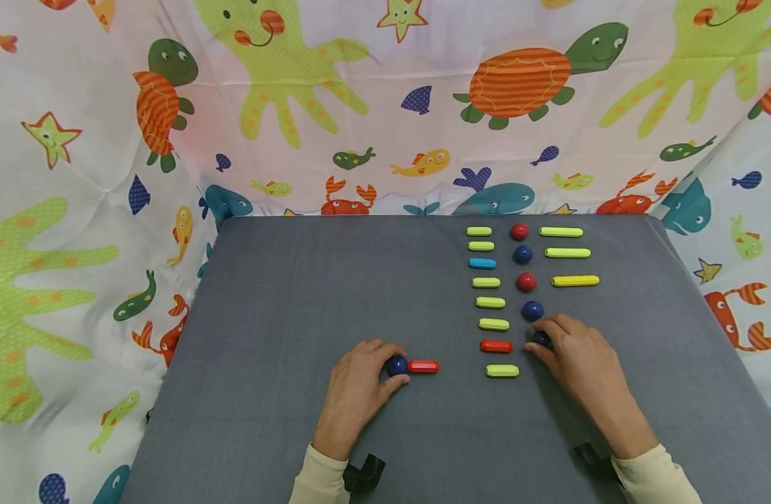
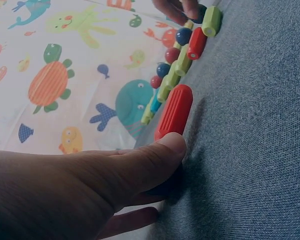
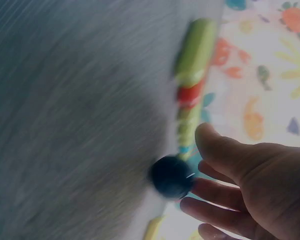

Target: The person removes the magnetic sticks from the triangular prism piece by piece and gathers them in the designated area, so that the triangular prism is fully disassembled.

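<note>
My left hand (image 1: 360, 385) pinches a blue ball (image 1: 397, 365) between thumb and fingers, low over the grey cloth. A short red rod (image 1: 423, 366) sticks out from this ball to the right; in the left wrist view the ridged red rod (image 2: 175, 111) rises beyond the thumb, while the ball is mostly hidden. My right hand (image 1: 577, 357) is around another blue ball (image 1: 541, 340), at the near end of a column of red and blue balls. In the right wrist view that dark ball (image 3: 172, 177) lies by the fingertips, with the thumb held apart from it.
A column of short rods, mostly green (image 1: 493, 325) with a blue one (image 1: 482, 263) and a red one (image 1: 496, 346), lies left of the balls. Longer rods, two green (image 1: 567, 253) and one yellow (image 1: 575, 281), lie at the far right. Patterned cloth (image 1: 360, 105) hangs behind the table.
</note>
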Demonstrator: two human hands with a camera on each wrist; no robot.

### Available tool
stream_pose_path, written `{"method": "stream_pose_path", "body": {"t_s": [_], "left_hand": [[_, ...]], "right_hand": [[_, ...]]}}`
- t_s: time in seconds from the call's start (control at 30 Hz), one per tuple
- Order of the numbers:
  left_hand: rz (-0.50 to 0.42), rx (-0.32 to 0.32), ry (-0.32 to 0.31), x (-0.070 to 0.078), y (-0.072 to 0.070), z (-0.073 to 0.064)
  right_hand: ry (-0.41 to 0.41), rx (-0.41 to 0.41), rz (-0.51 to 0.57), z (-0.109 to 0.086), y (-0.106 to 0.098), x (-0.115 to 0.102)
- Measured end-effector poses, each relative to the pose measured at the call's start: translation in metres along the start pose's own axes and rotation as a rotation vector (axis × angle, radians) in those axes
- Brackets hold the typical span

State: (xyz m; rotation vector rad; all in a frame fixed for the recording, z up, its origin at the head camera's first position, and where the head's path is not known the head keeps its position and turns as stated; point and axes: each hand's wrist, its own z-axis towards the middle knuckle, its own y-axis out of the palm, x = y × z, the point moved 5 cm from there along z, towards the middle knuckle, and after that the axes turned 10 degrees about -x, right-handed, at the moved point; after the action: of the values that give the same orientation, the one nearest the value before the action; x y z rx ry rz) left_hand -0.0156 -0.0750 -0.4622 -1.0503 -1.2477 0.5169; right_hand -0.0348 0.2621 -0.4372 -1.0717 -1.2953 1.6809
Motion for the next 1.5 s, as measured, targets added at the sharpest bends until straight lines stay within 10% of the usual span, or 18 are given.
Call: {"method": "stream_pose_path", "body": {"t_s": [0.27, 0.63, 1.5], "left_hand": [[-0.014, -0.007, -0.003, -0.002, -0.002, 0.0], [0.022, 0.017, 0.022, -0.001, -0.003, 0.001], [0.04, 0.004, -0.001, -0.001, -0.003, 0.001]], "right_hand": [[-0.182, 0.045, 0.099, 0.01, 0.0, -0.062], [-0.363, -0.09, 0.112, 0.03, 0.032, -0.139], [-0.404, -0.073, -0.035, 0.044, 0.05, -0.17]]}}
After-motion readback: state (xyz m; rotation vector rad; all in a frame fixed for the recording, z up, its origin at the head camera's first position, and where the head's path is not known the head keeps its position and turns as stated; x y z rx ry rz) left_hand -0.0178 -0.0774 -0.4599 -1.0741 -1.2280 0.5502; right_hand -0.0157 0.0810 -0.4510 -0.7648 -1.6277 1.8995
